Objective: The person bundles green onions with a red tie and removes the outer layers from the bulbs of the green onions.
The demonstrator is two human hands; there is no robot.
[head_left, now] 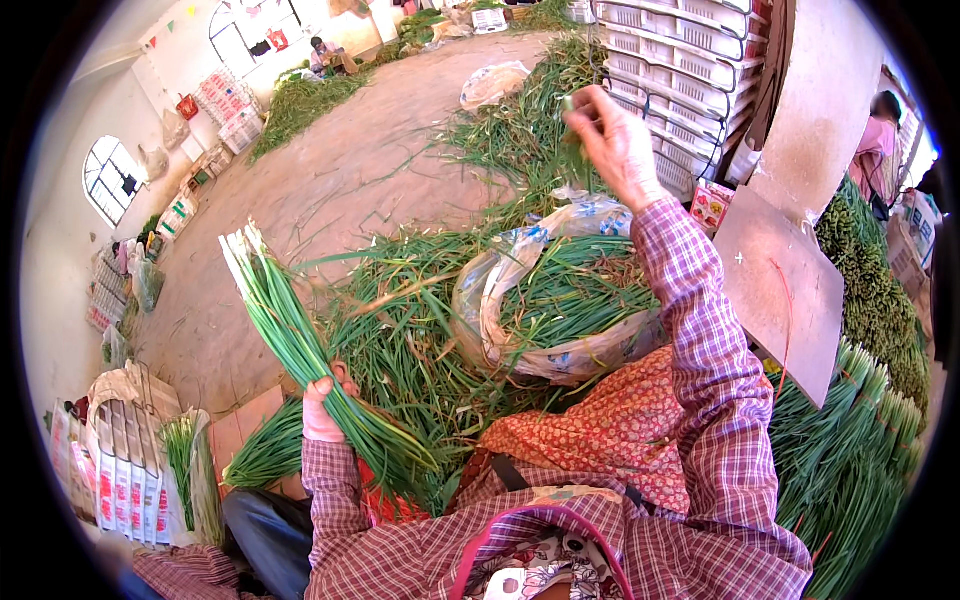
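Note:
My left hand (325, 405) is wrapped round a bunch of garlic chives (285, 320), holding it tilted, white ends up and to the left, green leaves trailing toward my lap. Raised far to the front right, my right hand (615, 140) has its fingers curled together on green leaf scraps (580, 165), partly blurred. Between my arms a clear plastic bag (475, 310) with blue print stands with its rim rolled open. Loose chives (580, 290) fill it. A heap of scattered leaves (400, 320) spreads on the ground left of the bag.
Stacked white crates (680, 90) stand at the far right beside a pillar (825, 110). A flat board (780, 280) lies near my right arm, above bundled chives (840, 460). Another chive bunch (265, 445) rests at my left knee. Other people (878, 150) are farther off.

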